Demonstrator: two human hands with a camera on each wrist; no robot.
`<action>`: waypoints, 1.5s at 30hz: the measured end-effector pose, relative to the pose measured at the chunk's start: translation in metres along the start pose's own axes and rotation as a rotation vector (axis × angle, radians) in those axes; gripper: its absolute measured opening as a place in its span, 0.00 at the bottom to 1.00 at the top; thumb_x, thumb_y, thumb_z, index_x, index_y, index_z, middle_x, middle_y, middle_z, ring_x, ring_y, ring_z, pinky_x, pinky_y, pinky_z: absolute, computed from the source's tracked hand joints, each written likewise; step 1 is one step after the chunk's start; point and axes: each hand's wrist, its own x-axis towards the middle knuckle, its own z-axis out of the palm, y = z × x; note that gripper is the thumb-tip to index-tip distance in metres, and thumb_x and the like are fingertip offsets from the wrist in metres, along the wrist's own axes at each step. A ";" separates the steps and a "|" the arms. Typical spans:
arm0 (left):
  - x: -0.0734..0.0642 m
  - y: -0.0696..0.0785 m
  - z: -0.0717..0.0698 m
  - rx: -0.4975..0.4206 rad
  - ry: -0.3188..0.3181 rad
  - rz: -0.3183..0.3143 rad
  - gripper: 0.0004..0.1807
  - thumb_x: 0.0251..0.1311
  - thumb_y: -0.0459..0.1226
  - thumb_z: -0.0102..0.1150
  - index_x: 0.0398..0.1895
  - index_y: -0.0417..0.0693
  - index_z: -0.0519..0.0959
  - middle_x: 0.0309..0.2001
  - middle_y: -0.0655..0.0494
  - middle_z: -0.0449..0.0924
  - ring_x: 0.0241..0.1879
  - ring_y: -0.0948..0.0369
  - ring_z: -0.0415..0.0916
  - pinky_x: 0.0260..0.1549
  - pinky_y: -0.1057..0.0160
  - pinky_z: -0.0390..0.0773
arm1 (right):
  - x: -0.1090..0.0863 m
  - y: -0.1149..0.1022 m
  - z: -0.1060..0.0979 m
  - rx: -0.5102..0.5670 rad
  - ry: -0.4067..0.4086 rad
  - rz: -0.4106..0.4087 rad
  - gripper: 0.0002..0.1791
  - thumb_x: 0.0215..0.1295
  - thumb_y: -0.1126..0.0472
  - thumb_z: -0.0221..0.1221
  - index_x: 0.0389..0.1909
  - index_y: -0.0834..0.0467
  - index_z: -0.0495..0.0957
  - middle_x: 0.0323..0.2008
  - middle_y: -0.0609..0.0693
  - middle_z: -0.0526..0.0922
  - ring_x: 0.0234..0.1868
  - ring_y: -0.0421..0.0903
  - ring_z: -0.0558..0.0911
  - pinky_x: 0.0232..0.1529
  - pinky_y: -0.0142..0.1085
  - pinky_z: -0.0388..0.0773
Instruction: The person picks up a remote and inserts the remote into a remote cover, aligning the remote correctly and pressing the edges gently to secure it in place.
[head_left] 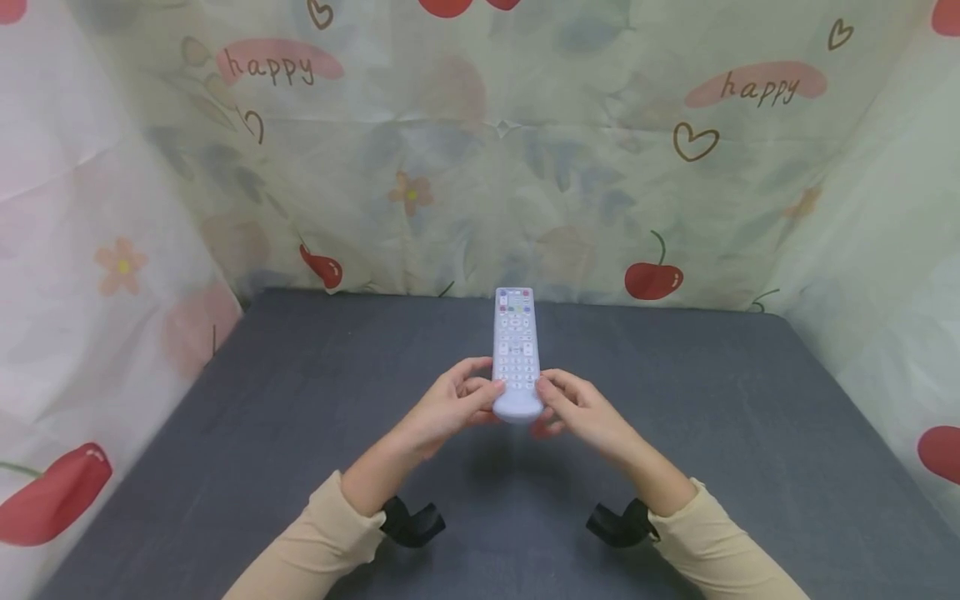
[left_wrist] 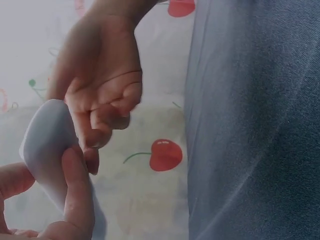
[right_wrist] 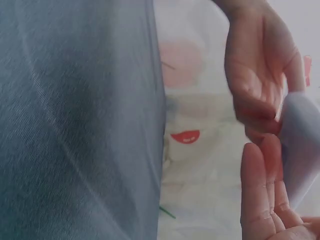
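Observation:
A white remote control [head_left: 516, 354] with rows of buttons is held above the dark table, its button face up and its far end pointing away from me. My left hand [head_left: 450, 400] grips its left edge near the rounded close end, thumb on top. On the right edge, my right hand [head_left: 585, 408] holds it with the thumb at the near corner and other fingers lower. In the left wrist view the underside of the remote control [left_wrist: 50, 125] shows between left thumb and finger. The right wrist view shows only part of the remote control [right_wrist: 300, 135], beside the right fingers [right_wrist: 255, 175].
The dark grey table [head_left: 300, 467] lies below the hands. Behind it hangs a printed curtain [head_left: 510, 167] with cherries and flowers, and similar sheets line both sides. Black straps [head_left: 412, 523] are worn at both wrists, beside beige sleeves.

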 end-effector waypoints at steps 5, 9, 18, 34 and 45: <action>-0.001 0.000 0.001 0.027 -0.005 0.034 0.30 0.67 0.37 0.48 0.69 0.41 0.52 0.51 0.35 0.75 0.40 0.66 0.78 0.50 0.56 0.78 | 0.001 -0.003 0.004 0.073 -0.018 0.008 0.27 0.70 0.54 0.50 0.60 0.69 0.61 0.46 0.61 0.80 0.37 0.42 0.84 0.40 0.40 0.82; 0.000 -0.001 0.002 0.077 0.012 0.018 0.30 0.67 0.39 0.50 0.69 0.42 0.54 0.48 0.36 0.76 0.39 0.63 0.78 0.48 0.56 0.79 | 0.001 -0.004 0.006 0.096 -0.015 -0.007 0.27 0.70 0.55 0.51 0.60 0.70 0.60 0.48 0.63 0.79 0.38 0.38 0.83 0.41 0.39 0.82; 0.002 -0.009 0.004 0.170 -0.007 -0.075 0.28 0.64 0.45 0.54 0.59 0.34 0.64 0.35 0.36 0.82 0.27 0.60 0.82 0.34 0.59 0.83 | 0.001 0.003 0.005 0.077 0.007 -0.042 0.27 0.68 0.59 0.53 0.60 0.71 0.59 0.50 0.71 0.76 0.38 0.37 0.82 0.43 0.43 0.82; -0.001 -0.011 0.006 0.113 -0.050 0.042 0.17 0.63 0.34 0.55 0.52 0.33 0.69 0.28 0.49 0.78 0.29 0.65 0.81 0.36 0.60 0.83 | 0.001 0.003 0.005 0.063 0.017 -0.070 0.26 0.68 0.61 0.52 0.62 0.71 0.59 0.49 0.72 0.77 0.37 0.37 0.83 0.39 0.39 0.83; 0.009 -0.032 0.005 0.129 -0.005 -0.003 0.18 0.65 0.35 0.52 0.54 0.31 0.69 0.31 0.46 0.79 0.31 0.64 0.81 0.39 0.57 0.82 | 0.010 0.017 0.005 0.048 0.015 0.023 0.28 0.67 0.61 0.53 0.63 0.70 0.58 0.49 0.70 0.76 0.39 0.39 0.82 0.45 0.44 0.81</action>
